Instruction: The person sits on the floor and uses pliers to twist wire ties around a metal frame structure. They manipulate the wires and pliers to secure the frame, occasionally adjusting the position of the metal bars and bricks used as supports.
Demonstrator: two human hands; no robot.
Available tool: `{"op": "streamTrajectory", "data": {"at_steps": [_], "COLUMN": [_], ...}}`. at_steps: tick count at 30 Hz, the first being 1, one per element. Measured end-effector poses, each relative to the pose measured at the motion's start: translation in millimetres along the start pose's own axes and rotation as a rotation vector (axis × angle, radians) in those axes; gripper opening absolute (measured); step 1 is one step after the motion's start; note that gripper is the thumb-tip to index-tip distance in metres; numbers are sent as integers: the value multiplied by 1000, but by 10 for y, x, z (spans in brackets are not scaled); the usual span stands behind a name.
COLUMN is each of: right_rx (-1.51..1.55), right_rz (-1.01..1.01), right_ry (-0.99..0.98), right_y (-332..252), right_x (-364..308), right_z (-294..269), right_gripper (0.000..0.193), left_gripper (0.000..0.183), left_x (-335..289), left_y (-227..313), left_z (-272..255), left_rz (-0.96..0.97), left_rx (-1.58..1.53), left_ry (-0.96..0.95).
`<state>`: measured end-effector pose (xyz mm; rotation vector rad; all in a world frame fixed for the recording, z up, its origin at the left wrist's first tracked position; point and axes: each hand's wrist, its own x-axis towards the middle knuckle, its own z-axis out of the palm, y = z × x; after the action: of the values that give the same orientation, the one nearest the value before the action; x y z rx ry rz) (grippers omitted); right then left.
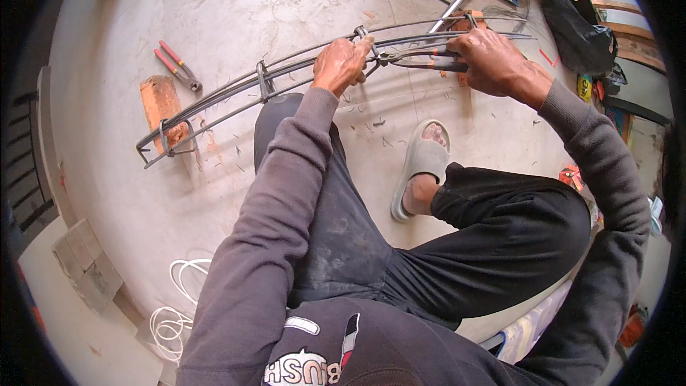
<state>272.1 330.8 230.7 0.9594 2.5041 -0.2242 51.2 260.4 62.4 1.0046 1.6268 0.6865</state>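
Note:
A long cage of thin steel rebar [227, 91] with square stirrups spans the floor in front of me, raised on bricks. My left hand [341, 64] is closed around the cage by a stirrup near its middle. In my right hand [496, 61] are pincers [423, 53] with black and orange handles. Their jaws are at the rods just right of my left fingers; what lies between the jaws is too small to tell. A stirrup [263, 80] shows left of my left hand, and another [166, 139] stands at the cage's left end.
Under the cage are a left brick [159, 99] and a right brick [468, 21]. Red-handled pliers [177, 68] lie beyond the left brick. A metal tube [457, 1], a black plastic bag [580, 28] and wood planks sit far right. White cable [168, 332] coils at lower left.

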Motion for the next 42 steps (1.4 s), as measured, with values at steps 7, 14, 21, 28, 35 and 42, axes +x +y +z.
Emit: {"op": "streamTrajectory", "data": {"at_steps": [7,14,21,28,35,42], "right_rx": [316,538,687,746,814,800], "right_rz": [63,149,164,226,202,202], "right_ry": [-95,-44,170,129,241,344], "right_y": [1,-8,-4,-51,-125,-192], "right_x": [-161,-238,-360,-332,-294,-329], "right_z": [206,668,1233,1400,1518,1745], "right_gripper": [34,42,59,57,50,51], "left_gripper": [56,42,49,51,57,57], "left_x": [23,48,51,80,183,128], "left_y": [183,106,134,97,-55,34], "left_z": [58,-37,39,54,46,72], "left_rz": [-148,-59,-11,-1,-35,154], "left_rx": [-167,-272,-241,-104,-67,65], "left_ry": [-172,-202,-218,-175,-193,-175]}}
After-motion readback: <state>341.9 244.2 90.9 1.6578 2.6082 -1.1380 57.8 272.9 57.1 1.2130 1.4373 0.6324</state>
